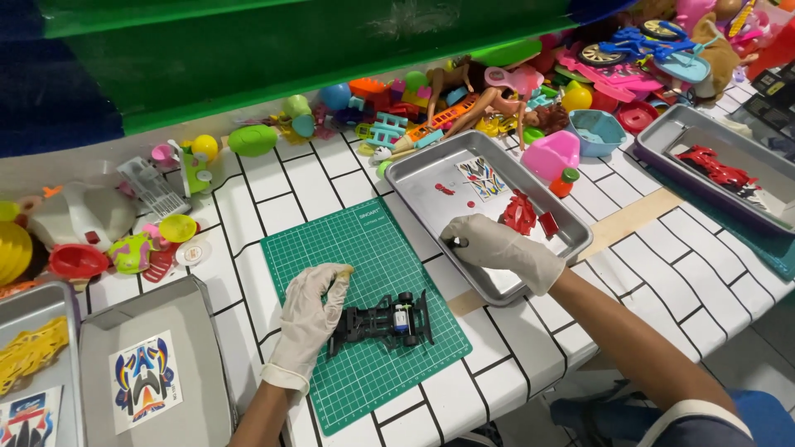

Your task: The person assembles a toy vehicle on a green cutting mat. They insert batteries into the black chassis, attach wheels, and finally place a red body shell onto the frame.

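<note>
On green cutting mat (364, 248): black toy car chassis (383, 320), steadied by left hand (310, 310), fingers loosely curled. Right hand (497, 246) in metal tray (431, 178), pinching something small; red parts (522, 213) beside. Toy clutter (464, 108) behind on desk (646, 273).

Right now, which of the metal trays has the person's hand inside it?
The metal tray beside the green cutting mat: the right hand reaches into it, near the red parts. The other trays hold no hand.
</note>
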